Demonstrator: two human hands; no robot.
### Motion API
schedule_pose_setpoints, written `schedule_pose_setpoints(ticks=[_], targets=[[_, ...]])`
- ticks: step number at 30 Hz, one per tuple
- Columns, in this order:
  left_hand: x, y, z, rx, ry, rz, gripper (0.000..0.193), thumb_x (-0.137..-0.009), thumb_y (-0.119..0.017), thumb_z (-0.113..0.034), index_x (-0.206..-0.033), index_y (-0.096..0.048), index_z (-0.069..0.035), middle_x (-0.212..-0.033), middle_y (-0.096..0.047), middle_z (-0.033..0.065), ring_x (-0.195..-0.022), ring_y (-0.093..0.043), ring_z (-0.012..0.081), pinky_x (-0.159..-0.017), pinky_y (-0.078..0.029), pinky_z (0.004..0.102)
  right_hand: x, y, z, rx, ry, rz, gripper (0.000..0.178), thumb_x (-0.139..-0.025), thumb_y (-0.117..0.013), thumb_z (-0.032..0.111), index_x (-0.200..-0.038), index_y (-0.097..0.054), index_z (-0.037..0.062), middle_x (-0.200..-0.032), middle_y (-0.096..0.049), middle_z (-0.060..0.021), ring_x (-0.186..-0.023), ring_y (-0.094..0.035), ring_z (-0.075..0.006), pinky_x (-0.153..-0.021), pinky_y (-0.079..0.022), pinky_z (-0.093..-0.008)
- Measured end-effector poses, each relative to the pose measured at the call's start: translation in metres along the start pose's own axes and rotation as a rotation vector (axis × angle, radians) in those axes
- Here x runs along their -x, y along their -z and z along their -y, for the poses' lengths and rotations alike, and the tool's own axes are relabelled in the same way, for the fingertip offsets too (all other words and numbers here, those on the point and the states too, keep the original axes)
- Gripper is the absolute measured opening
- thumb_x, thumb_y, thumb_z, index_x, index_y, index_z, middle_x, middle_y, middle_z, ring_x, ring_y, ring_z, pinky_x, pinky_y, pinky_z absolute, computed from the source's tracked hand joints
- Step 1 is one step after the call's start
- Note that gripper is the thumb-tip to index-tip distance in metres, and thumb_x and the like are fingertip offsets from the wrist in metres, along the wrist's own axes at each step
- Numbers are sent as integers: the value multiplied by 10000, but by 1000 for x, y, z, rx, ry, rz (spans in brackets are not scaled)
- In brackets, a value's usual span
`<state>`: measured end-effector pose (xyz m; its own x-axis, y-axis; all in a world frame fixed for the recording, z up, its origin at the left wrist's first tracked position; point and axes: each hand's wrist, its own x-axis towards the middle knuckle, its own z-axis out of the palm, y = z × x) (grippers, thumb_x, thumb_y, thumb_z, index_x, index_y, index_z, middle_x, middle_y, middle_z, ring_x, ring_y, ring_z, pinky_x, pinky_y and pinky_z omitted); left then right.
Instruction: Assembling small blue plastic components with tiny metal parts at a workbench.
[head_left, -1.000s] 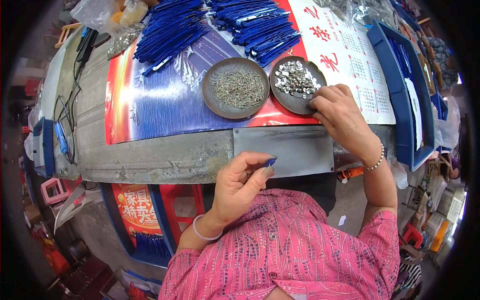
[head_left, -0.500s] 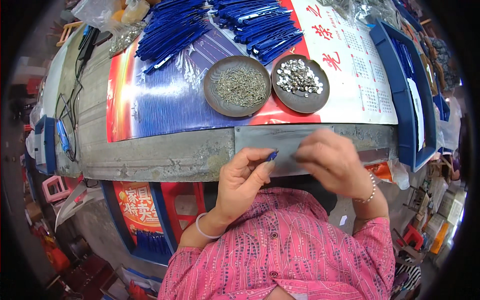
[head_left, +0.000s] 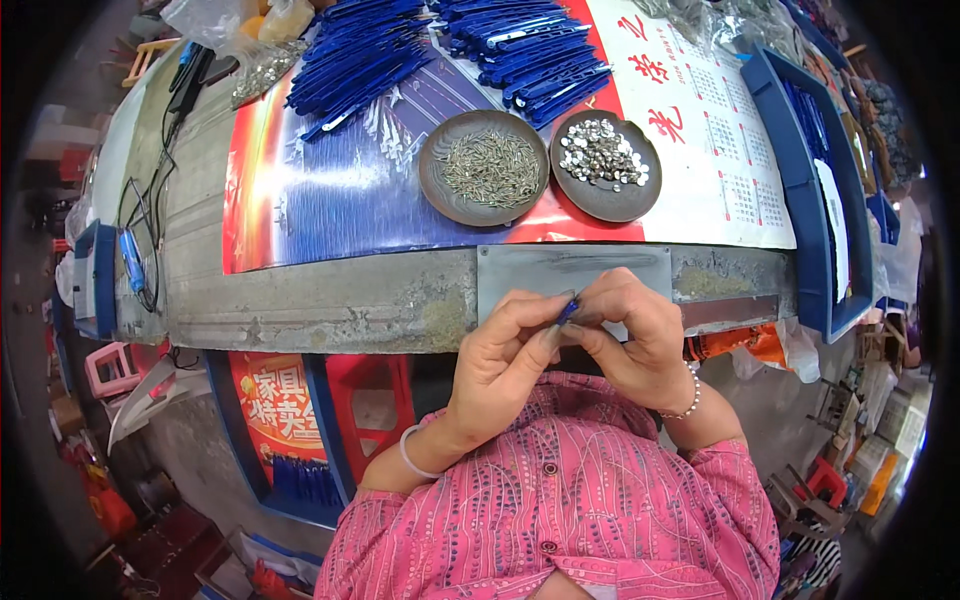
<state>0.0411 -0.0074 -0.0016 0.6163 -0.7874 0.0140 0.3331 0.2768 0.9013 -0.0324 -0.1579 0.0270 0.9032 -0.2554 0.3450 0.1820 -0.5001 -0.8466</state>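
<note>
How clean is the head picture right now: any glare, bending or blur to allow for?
Head view: white glare washes out part of the poster's left side; same view, the table's front edge bows and the corners go black; still the head view, left hand and right hand look fairly sharp, the blue piece too small for detail.

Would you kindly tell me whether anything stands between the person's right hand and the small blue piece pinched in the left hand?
Nothing visible does: the right hand is right at the small blue piece that the left hand pinches, though its exact contact is hidden.
</note>
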Motion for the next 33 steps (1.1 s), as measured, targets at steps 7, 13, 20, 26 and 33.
schedule_pose_setpoints(ticks=[7, 13, 20, 26, 33], targets=[[-1, 0, -1, 29, -80, 59, 289, -902, -493, 56, -1179, -536, -16, -1007, -484, 47, -781, -486, 71, -684, -415, 185, 0, -6, -6, -818, -422, -37, 241, -723, -728, -1, -810, -505, 21, -808, -546, -74, -785, -540, -163, -694, -445, -263], [7, -10, -2, -91, -239, -25, 283, -900, -501, 45, -1170, -509, -39, -1028, -466, 93, -728, -497, 88, -598, -438, 201, 4, -19, 8, -871, -416, -128, 189, -765, -701, 8, -852, -534, -5, -860, -578, -89, -805, -568, -162, -718, -470, -261], [8, -18, -7, -426, -436, -200, 275, -878, -543, 40, -1144, -549, -25, -991, -499, 100, -756, -505, 118, -638, -437, 210, 0, -25, 22, -79, 71, -306, 137, -774, -678, 14, -858, -576, -23, -809, -622, -144, -699, -607, -238, -615, -490, -295], [10, -21, -6, -386, -376, -169, 269, -863, -571, 33, -1127, -586, -16, -988, -513, 99, -799, -502, 130, -664, -423, 209, 2, -25, 13, 113, 149, -246, 172, -834, -621, 114, -777, -532, -21, -693, -545, -139, -566, -529, -270, -489, -419, -325], [12, -18, -2, -323, -311, -135, 275, -869, -565, 30, -1141, -572, -8, -1029, -495, 87, -839, -494, 113, -700, -415, 198, 8, -28, 2, 49, 112, -88, 237, -858, -569, 178, -729, -494, -6, -624, -485, -122, -495, -465, -276, -456, -373, -347]])
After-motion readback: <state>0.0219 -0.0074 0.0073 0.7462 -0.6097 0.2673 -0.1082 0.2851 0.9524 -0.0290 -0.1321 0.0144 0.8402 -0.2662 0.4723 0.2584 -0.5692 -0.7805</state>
